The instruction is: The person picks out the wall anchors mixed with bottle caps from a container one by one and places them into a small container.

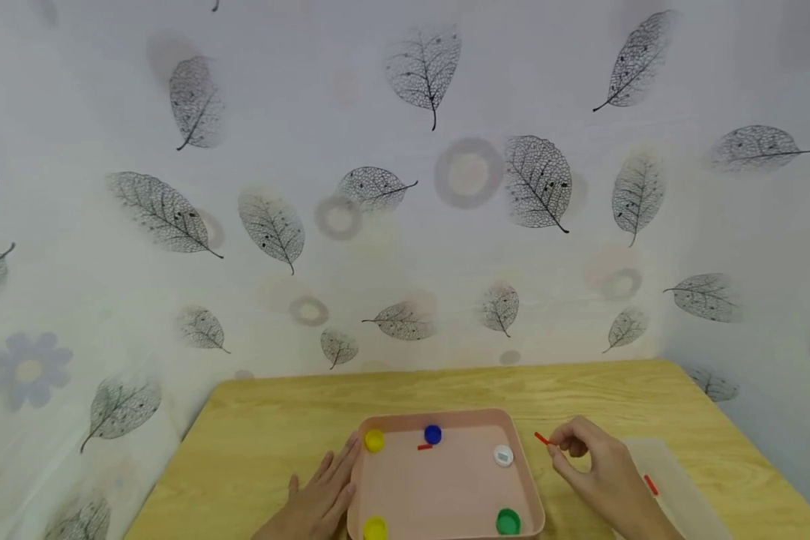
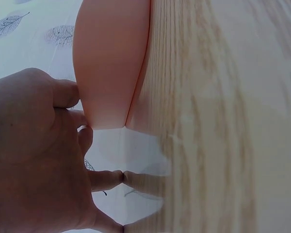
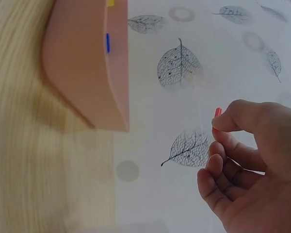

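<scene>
My right hand (image 1: 597, 465) pinches a short red stick (image 1: 542, 438) between thumb and forefinger, raised just beyond the right side of a pink tray (image 1: 439, 486). In the right wrist view only the tip of that red stick (image 3: 218, 112) shows. Flat fingers of my left hand (image 1: 320, 495) lie along the tray's left wall, some of them touching it. From the left wrist, that hand (image 2: 39, 150) has fingertips down on the wooden surface. Inside the tray, another red stick (image 1: 424, 447) lies by a blue cap (image 1: 433, 434).
The tray also holds two yellow caps (image 1: 374, 440), a white cap (image 1: 503, 455) and a green cap (image 1: 508, 522) near its edges. A third red stick (image 1: 651, 484) lies on a pale sheet (image 1: 682, 491) at right. A leaf-patterned wall backs the wooden table (image 1: 277, 405).
</scene>
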